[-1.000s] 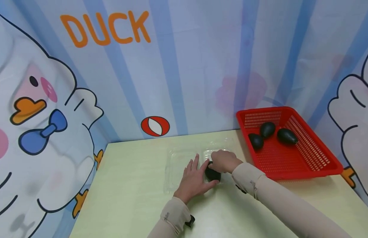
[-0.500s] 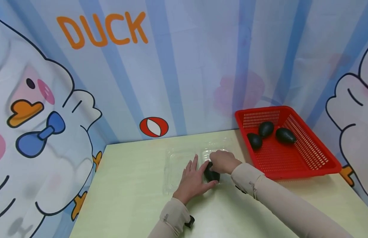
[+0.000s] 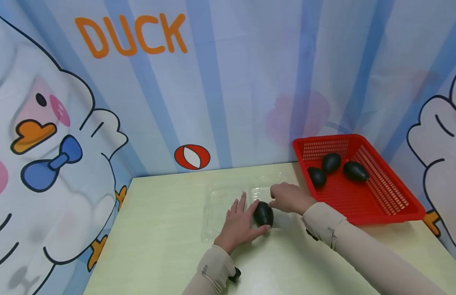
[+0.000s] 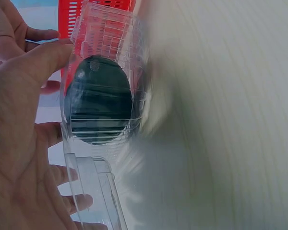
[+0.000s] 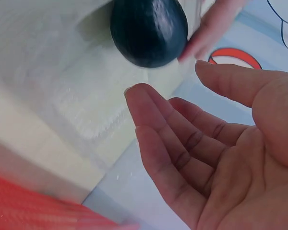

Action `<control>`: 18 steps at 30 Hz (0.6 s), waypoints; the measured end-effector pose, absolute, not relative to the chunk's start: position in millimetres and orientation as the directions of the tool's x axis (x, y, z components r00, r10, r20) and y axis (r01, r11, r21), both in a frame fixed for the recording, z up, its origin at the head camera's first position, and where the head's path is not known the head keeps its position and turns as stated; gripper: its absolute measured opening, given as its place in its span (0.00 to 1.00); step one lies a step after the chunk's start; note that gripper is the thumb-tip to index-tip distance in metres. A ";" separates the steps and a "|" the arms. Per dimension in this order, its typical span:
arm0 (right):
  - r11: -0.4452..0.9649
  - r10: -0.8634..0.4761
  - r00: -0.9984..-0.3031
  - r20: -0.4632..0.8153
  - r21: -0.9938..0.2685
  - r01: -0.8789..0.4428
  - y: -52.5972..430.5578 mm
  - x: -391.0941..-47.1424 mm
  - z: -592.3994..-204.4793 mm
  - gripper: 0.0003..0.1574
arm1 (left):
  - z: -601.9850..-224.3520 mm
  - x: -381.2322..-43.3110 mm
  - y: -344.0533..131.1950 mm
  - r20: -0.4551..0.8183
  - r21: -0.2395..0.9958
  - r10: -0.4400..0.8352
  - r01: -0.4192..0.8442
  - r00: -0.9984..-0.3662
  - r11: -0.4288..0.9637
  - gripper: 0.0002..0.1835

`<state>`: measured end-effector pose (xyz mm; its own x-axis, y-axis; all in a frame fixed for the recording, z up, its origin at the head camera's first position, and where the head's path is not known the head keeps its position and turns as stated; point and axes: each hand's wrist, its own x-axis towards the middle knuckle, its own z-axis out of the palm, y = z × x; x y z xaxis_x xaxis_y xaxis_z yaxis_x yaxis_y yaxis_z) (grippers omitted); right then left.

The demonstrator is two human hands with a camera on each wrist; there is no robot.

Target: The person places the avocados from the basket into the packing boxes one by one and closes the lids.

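Note:
A dark avocado [image 3: 264, 215] sits in the right half of a clear plastic clamshell box [image 3: 217, 209], which lies unfolded on the table. My left hand [image 3: 238, 223] rests on the box with fingers spread, its thumb and forefinger beside the avocado. Through the clear wall in the left wrist view, the avocado [image 4: 100, 98] shows while the thumb lies at the box's rim. My right hand [image 3: 291, 198] is just right of the avocado, apart from it. In the right wrist view its loosely bent fingers [image 5: 156, 112] have nothing between them and the thumb.
A red plastic basket [image 3: 380, 218] stands at the right on the pale table [image 3: 165, 229], close to my right forearm. Three avocados lie in it, one of them an avocado [image 3: 355, 171] near its middle. A printed curtain [image 3: 246, 82] hangs behind the table's back edge.
My right hand has let go of the avocado and moved right, leaving the avocado in the box. The left hand stays in place.

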<state>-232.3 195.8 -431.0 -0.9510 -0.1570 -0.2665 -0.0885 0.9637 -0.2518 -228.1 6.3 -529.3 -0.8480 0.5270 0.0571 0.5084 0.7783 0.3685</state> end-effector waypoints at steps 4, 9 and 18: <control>0.952 -0.172 -0.962 -0.212 -0.288 -0.107 209.8 -232.5 -420.9 0.18 | -530.0 -228.1 6.8 0.063 0.370 0.523 0.507 -0.850 0.779 0.47; 0.942 -0.124 -0.980 -0.155 -0.329 -0.067 227.3 -236.0 -403.1 0.19 | -529.2 -228.5 5.3 0.050 0.368 0.520 0.500 -0.853 0.784 0.48; 0.932 0.030 -0.999 -0.034 -0.361 0.040 273.0 -254.8 -388.6 0.21 | -533.8 -231.0 5.9 0.058 0.370 0.512 0.494 -0.857 0.786 0.54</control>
